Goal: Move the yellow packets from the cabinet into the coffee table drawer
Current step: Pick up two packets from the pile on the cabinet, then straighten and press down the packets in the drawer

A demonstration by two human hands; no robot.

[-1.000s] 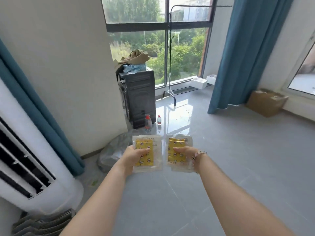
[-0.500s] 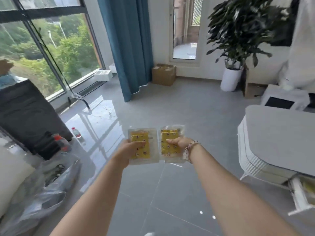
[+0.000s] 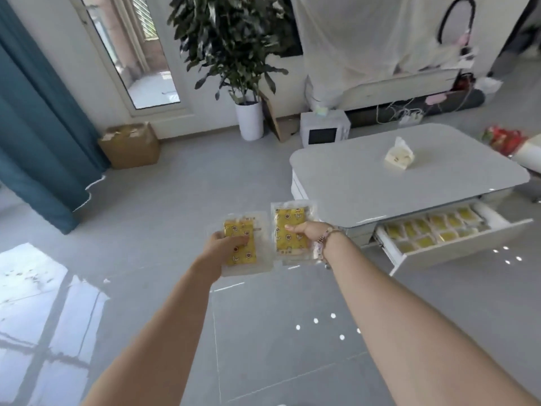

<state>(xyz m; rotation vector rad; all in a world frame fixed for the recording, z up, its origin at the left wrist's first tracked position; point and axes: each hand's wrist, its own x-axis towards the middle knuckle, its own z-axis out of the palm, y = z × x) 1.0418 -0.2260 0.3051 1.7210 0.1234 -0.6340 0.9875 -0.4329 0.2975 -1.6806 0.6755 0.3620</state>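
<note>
Packets were pinched flat, one in the left hand, one in the right hand, well short of the open drawer, so carrying them level to a free spot looked wisest.

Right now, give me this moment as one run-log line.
left hand: holds left yellow packet | right hand: holds right yellow packet | coffee table drawer: open, packets inside | stage: short of drawer, over floor
</note>
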